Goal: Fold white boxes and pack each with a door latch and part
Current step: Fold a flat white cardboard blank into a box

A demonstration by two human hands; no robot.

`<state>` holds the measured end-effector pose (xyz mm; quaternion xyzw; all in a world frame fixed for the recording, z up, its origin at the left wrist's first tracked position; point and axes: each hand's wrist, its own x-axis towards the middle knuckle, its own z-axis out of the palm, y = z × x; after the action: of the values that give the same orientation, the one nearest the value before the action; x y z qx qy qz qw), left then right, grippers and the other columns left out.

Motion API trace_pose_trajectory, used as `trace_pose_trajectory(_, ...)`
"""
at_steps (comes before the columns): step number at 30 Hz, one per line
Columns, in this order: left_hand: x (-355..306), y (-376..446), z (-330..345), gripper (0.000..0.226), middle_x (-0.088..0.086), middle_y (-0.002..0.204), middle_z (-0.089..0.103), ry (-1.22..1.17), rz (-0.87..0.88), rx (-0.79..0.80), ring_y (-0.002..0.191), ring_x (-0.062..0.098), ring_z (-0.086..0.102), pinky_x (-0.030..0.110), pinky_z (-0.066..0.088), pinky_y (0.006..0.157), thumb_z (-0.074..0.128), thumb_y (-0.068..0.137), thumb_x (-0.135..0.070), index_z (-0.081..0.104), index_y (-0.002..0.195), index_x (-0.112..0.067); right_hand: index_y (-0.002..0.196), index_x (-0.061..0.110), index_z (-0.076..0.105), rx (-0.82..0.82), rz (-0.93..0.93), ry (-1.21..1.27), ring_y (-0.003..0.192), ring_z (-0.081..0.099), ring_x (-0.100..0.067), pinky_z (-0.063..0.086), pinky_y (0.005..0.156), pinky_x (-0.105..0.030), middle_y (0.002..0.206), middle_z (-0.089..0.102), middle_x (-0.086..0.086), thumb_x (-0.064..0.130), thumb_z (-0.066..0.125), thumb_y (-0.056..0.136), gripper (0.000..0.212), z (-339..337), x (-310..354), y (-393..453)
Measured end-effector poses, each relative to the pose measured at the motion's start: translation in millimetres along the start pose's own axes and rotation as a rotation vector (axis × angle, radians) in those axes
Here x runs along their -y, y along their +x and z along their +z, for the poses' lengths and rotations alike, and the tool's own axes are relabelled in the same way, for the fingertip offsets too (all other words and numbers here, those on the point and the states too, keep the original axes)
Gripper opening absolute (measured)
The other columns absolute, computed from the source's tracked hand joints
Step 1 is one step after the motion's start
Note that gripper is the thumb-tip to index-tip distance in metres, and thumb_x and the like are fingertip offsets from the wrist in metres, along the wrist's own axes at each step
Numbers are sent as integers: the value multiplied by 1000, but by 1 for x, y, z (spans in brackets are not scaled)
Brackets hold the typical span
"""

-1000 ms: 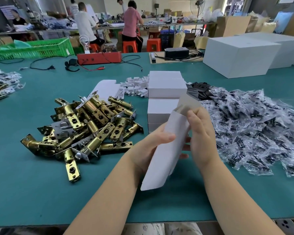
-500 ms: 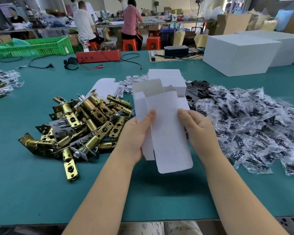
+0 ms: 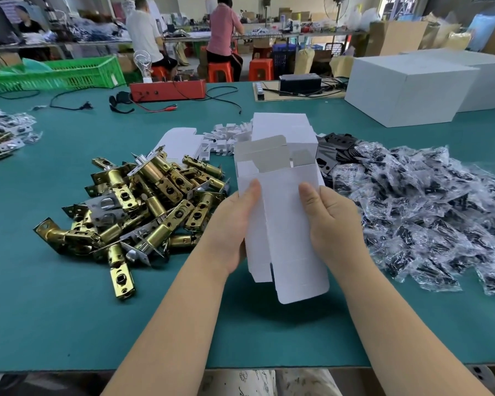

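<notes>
— Well, item one?
— White box [image 3: 286,224], half unfolded, end flaps open, held above the green tabletop [image 3: 55,310]. Left hand [image 3: 229,224] and right hand [image 3: 332,221] each grip a side, thumbs on front.
— Nearby?
— Brass door latches [image 3: 137,201] piled left; bagged parts [image 3: 429,207] heaped right.

Both hands' fingers lie hidden behind the white box [image 3: 286,224], which also covers part of the box stack [image 3: 283,127] beyond the grip.
</notes>
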<state>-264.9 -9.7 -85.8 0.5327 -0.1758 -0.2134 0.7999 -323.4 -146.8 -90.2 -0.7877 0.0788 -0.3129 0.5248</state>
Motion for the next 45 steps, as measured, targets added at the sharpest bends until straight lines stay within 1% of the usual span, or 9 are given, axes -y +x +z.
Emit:
trace_pose_trajectory(6, 3, -2, 8, 65, 23, 98, 69, 542, 264, -278, 93, 38, 65, 53, 54, 83, 50, 88, -58, 63, 96, 4, 58, 18, 28, -15, 9, -34, 48, 28, -6, 20, 47, -20, 54, 32, 7, 36, 40, 100, 46, 3, -3, -1)
trace_pose_trajectory(14, 7, -6, 15, 58, 16, 73, 57, 720, 420, -264, 61, 16, 47, 23, 36, 56, 35, 90, -52, 55, 85, 1, 58, 22, 27, -192, -17, 18, 46, 29, -3, 24, 45, -17, 50, 30, 13, 40, 37, 100, 47, 5, -2, -2)
trace_pose_trajectory(17, 9, -5, 15, 51, 6, 63, 45, 692, 437, -320, 55, 9, 37, 20, 30, 52, 37, 98, -42, 49, 76, 3, 59, 28, 48, -90, 34, 299, 54, 48, 0, 38, 54, -18, 57, 53, 17, 39, 37, 95, 39, 2, -1, -1)
trace_pose_trajectory(21, 6, -6, 10, 44, 13, 82, 64, 572, 413, -289, 73, 24, 59, 34, 48, 69, 43, 98, -44, 61, 92, -4, 117, 22, 64, 102, 156, 550, 113, 62, -14, 49, 97, -40, 118, 68, 3, 45, 39, 92, 42, 1, -1, 0)
trace_pose_trajectory(25, 5, -8, 15, 61, -2, 115, 69, 399, 321, -124, 105, 21, 67, 54, 53, 90, 59, 81, -51, 44, 136, -28, 136, 25, 45, 221, 103, 716, 113, 61, -17, 53, 86, -32, 126, 63, 2, 30, 45, 94, 42, 2, 0, 2)
trace_pose_trajectory(28, 3, -10, 15, 63, -2, 139, 55, 397, 359, -56, 124, 20, 56, 53, 49, 99, 60, 81, -46, 30, 131, -67, 129, 45, 45, 270, 32, 683, 108, 64, -12, 54, 80, -26, 121, 65, 13, 20, 56, 91, 47, 2, 1, 1)
trace_pose_trajectory(30, 1, -11, 15, 62, -4, 149, 45, 359, 350, 3, 133, 21, 48, 51, 45, 104, 60, 83, -39, 32, 129, -71, 132, 50, 40, 287, -16, 669, 109, 63, -9, 54, 80, -23, 123, 63, 17, 21, 59, 89, 55, 2, 2, -1)
trace_pose_trajectory(38, -2, -11, 11, 47, -9, 95, 72, 196, 326, 61, 87, 6, 69, 19, 54, 69, 52, 90, -16, 44, 130, -41, 136, 52, 37, 318, -51, 615, 105, 65, -14, 56, 75, -30, 124, 62, 12, 22, 62, 87, 63, -1, 4, -3)
trace_pose_trajectory(45, -3, -8, 8, 25, -13, 88, 72, 185, 265, 42, 79, 6, 69, 23, 56, 65, 53, 95, -21, 53, 115, -36, 122, 55, 44, 281, -3, 483, 91, 68, -16, 58, 72, -37, 100, 63, 13, 35, 68, 72, 59, -1, -1, -4)
